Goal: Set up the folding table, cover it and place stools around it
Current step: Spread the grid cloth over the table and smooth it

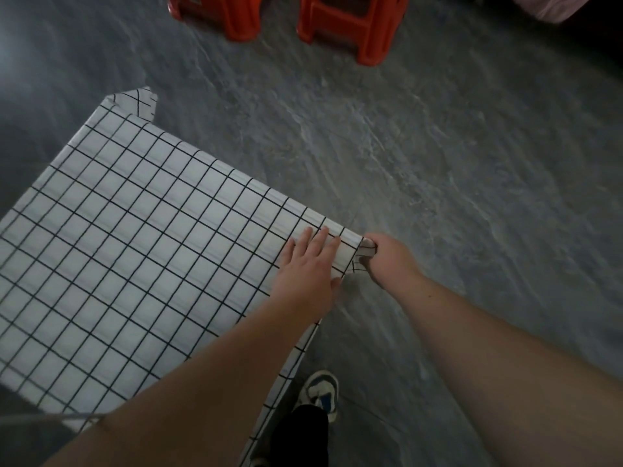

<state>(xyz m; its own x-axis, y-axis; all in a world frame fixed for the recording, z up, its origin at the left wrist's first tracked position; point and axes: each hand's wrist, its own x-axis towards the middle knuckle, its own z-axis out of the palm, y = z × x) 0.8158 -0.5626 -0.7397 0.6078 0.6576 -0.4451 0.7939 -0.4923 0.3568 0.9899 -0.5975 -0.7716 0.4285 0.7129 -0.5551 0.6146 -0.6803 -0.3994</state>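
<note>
Holding down the cloth at the table's near right corner.

My left hand [312, 264] lies flat with straight fingers on the checked cloth [135, 237], pressing it just inside the corner, while my right hand [384, 261] is curled round the bit of cloth that hangs off that corner, pinching it tight. The cloth covers the whole top of the table, which I cannot see beneath it, and drapes over the edges; at the far corner a flap [141, 102] sticks up. Two red stools [350, 25] stand side by side on the grey floor [438, 146], well apart from the table. My shoe [320, 392] shows beside the near edge.
</note>
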